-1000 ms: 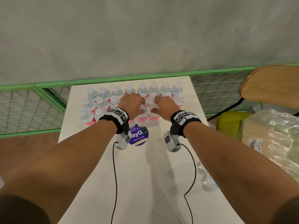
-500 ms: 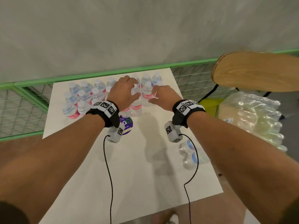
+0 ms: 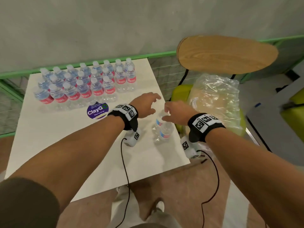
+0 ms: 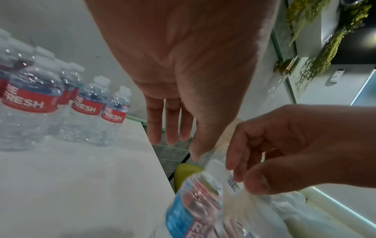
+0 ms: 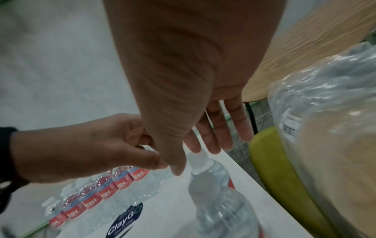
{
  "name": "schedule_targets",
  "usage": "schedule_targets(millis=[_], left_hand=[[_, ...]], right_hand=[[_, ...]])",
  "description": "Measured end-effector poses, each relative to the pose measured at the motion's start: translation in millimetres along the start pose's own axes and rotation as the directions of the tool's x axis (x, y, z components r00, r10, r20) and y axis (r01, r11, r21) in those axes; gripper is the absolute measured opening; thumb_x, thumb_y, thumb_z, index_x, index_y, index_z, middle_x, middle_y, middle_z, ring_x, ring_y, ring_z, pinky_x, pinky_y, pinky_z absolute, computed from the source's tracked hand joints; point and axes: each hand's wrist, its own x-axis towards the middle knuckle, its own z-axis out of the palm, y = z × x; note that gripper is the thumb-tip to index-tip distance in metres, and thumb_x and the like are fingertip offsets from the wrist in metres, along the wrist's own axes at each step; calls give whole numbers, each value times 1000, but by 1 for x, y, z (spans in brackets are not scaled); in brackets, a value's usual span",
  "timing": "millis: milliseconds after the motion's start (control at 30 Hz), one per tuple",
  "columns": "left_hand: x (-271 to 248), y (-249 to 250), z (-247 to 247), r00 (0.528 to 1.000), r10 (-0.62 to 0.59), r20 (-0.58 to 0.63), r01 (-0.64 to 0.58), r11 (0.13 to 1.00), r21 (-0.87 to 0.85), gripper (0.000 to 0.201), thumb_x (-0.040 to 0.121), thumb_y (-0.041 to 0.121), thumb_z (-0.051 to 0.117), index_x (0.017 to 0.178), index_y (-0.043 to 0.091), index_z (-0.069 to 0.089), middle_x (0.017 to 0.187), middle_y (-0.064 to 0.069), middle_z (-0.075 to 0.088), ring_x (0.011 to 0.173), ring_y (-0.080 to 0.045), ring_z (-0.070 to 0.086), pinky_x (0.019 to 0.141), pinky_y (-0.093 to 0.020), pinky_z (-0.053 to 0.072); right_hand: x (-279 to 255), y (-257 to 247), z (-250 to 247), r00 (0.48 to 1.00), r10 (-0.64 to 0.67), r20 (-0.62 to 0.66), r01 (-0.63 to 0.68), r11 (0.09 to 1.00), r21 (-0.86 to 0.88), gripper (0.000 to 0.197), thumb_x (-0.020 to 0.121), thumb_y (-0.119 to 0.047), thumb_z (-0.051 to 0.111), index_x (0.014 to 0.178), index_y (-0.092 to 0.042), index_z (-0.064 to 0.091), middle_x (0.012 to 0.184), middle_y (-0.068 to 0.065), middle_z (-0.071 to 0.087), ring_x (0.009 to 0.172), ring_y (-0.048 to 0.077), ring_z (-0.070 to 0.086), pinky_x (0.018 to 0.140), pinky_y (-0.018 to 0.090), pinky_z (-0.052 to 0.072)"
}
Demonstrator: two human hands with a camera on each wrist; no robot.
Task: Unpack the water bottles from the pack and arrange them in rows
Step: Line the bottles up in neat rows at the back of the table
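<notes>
Two loose water bottles with red and blue labels stand by the white table's (image 3: 65, 145) right edge, one (image 3: 158, 121) just behind the other (image 3: 165, 133). My left hand (image 3: 156, 104) is over the farther bottle (image 5: 147, 148), thumb and curled fingers round its top. My right hand (image 3: 166, 114) curls its fingers and thumb about the nearer bottle's (image 4: 193, 201) white cap. Both bottles stand on the table. Several more bottles (image 3: 85, 86) stand in rows at the table's back left. The crumpled clear plastic pack (image 3: 215, 99) lies on a chair to the right.
A round purple sticker (image 3: 97, 111) lies in front of the rows. The chair's wooden backrest (image 3: 227, 53) and green seat (image 3: 181, 92) stand close to the table's right edge. A green rail with wire mesh (image 3: 16, 74) runs behind. Wrist cables hang over the table's front.
Both hands left the rows at the back and came right and nearer, to the two loose bottles at the table's right edge. My head has turned right.
</notes>
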Motion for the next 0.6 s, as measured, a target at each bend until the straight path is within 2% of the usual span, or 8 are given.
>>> schedule_targets(millis=[133, 233, 367, 467, 600], left_hand=[[9, 28, 22, 993, 76, 96, -81, 996, 49, 64, 83, 10, 68, 140, 30, 48, 127, -3, 55, 111, -22, 55, 94, -42, 48], [12, 39, 32, 988, 81, 128, -94, 991, 99, 47, 83, 18, 71, 127, 30, 58, 119, 0, 59, 109, -22, 55, 91, -43, 49], [17, 41, 39, 996, 82, 46, -89, 977, 191, 21, 88, 31, 69, 109, 30, 66, 109, 4, 58, 102, -20, 56, 77, -35, 48], [20, 40, 39, 998, 57, -4, -54, 965, 255, 27, 87, 40, 69, 111, 28, 65, 107, 2, 55, 96, -21, 58, 69, -32, 44], [22, 38, 37, 1000, 20, -16, -15, 970, 244, 27, 87, 36, 70, 111, 24, 66, 105, -2, 53, 94, -25, 58, 70, -31, 43]], right_hand=[[-22, 18, 22, 998, -46, -52, 46, 999, -7, 49, 82, -51, 66, 117, -21, 51, 113, -3, 56, 92, 20, 54, 70, 32, 41], [-27, 26, 33, 997, -61, -49, 63, 997, 38, 57, 80, -50, 69, 124, -19, 48, 113, -4, 55, 88, 16, 50, 70, 31, 39], [-29, 32, 40, 992, -114, -53, 117, 992, 56, 48, 82, -43, 69, 123, -23, 52, 97, -2, 57, 86, 19, 55, 70, 32, 44], [-27, 29, 39, 986, -158, -55, 161, 986, 40, 39, 84, -37, 67, 120, -24, 59, 97, 1, 61, 82, 17, 49, 73, 32, 45], [-22, 23, 41, 978, -199, -61, 201, 979, 27, 29, 84, -30, 65, 111, -22, 61, 93, 2, 67, 82, 22, 60, 70, 32, 48]])
